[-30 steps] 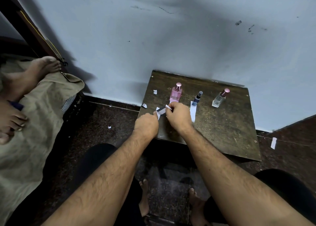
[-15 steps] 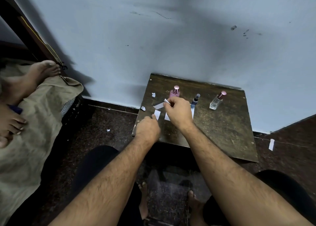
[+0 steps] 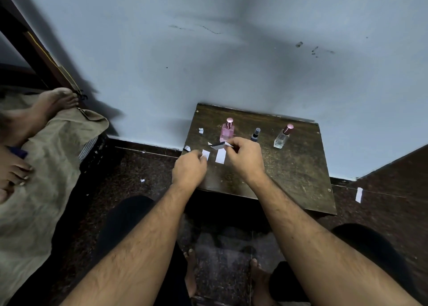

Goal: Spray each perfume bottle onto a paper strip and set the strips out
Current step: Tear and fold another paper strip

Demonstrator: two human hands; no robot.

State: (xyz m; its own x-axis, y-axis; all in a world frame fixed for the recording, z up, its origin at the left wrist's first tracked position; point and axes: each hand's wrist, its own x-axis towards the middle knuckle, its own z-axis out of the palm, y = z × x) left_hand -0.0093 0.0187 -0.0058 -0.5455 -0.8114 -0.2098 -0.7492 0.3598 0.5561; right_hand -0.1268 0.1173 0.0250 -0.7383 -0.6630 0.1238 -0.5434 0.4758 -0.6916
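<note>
We are at the small dark worktop (image 3: 298, 166) in the middle of the frame, with three bottles standing along its far side: a pink perfume bottle (image 3: 228, 131), a small dark spray bottle (image 3: 255, 134) to its right, and a clear bottle (image 3: 283, 137) further right with a rose cap.

Our right hand (image 3: 245, 156) pinches a paper strip (image 3: 219, 145) between thumb and curled fingers, holding it just above the worktop, directly below the pink bottle. Our left hand (image 3: 190, 169) sits at the worktop's left edge with its fingers curled down onto a short white strip (image 3: 206, 154); whether it grips or only presses that strip we cannot tell. A second white strip (image 3: 220, 155) lies flat between the hands.

The step in hand looks like readying a strip for spraying, or laying one down. To do it well, we should hold the strip by one end only, so the far end stays clean for the scent. We should keep it clear of the flat strips, so smells do not mix. Each finished strip belongs right below its own bottle, apart from its neighbours. The bottles look light and narrow, so a hand reaching past could tip them.
</note>
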